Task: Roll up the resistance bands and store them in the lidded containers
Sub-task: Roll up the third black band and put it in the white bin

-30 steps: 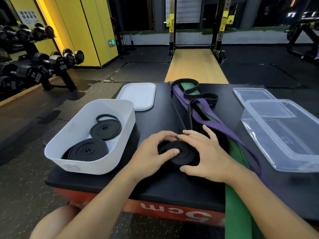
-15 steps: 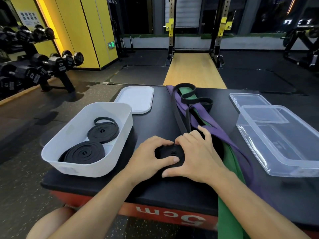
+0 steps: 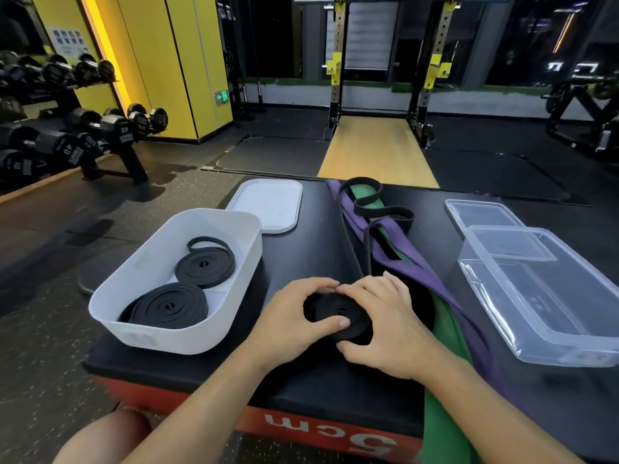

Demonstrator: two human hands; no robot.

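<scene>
Near the left edge of the surface (image 3: 311, 236), the white container (image 3: 147, 259) is sitting open and holding two finished black rolls, the larger roll (image 3: 167, 306) toward the near end and the smaller roll (image 3: 205, 265) behind it. Its white lid (image 3: 268, 205) is lying flat just beyond it, toward the far edge.

At the middle of the near edge, the left hand (image 3: 288, 316) and the right hand (image 3: 388, 323) are cupping the black coil (image 3: 338, 313) from either side. Their fingers are curling round its rim and meeting at its far side, and the left thumb is lying across its top face. The unrolled tail (image 3: 366, 249) is running from the coil toward the far edge.

The coil is looking soft, rubbery and springy, so it is probably wanting to unwind. Light as it seems, it is best taken by the rim from both sides, pinching the outer wrap down.

Right of the hands, the purple band (image 3: 432, 283) and the green band (image 3: 445, 346) are lying loose along the surface, the green one hanging over the near edge, with a loose black band (image 3: 368, 195) looping on top at the far end. Toward the right edge, the clear container (image 3: 552, 306) is standing open with its clear lid (image 3: 482, 212) behind it.
</scene>
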